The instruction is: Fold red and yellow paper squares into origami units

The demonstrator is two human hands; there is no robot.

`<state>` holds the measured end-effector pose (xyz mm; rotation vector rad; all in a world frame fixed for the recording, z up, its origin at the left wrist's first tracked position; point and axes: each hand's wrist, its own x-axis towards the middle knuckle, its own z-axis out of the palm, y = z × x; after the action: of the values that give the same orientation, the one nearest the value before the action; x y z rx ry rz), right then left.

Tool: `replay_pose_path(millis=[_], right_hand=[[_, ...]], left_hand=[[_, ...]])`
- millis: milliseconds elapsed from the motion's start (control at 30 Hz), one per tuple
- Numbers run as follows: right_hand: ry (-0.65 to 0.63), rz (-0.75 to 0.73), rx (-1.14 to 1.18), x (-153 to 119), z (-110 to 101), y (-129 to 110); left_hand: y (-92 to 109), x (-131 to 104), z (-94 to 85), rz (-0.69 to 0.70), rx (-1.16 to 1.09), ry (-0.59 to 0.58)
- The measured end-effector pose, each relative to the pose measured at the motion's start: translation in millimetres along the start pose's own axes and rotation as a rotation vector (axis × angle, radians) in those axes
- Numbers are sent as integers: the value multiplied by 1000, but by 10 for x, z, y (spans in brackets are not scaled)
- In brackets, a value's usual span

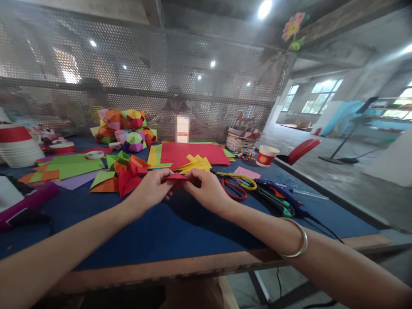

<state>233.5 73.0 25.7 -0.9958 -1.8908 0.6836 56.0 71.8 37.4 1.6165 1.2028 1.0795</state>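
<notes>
Paper [177, 176], red and apparently folded, is held up between the two hands over the blue-topped table [135, 240], just nearer the person than the yellow paper strips [195, 164]. The left hand [155, 184] pinches one end between thumb and fingers; the right hand [206, 187] pinches the other. It should be nearly weightless, pliable across its faces, stiffer along any crease, and easily dented or torn. A light hold at the edges seems best; it probably isn't slippery enough to need squeezing.
</notes>
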Motion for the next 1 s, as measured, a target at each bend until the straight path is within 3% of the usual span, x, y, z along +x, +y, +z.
replay_pose_path(millis=[300, 600, 833, 1000], right_hand=[[-64, 32, -28, 12, 4, 32], [-110, 83, 100, 49, -18, 109], [-99, 135, 164, 86, -40, 111], [-105, 134, 154, 102, -56, 125]], left_hand=[[-12, -2, -39, 119, 209, 23], [-23, 3, -53, 180, 304, -13], [-21, 22, -93, 159, 312, -4], [6, 20, -60, 91, 189, -12]])
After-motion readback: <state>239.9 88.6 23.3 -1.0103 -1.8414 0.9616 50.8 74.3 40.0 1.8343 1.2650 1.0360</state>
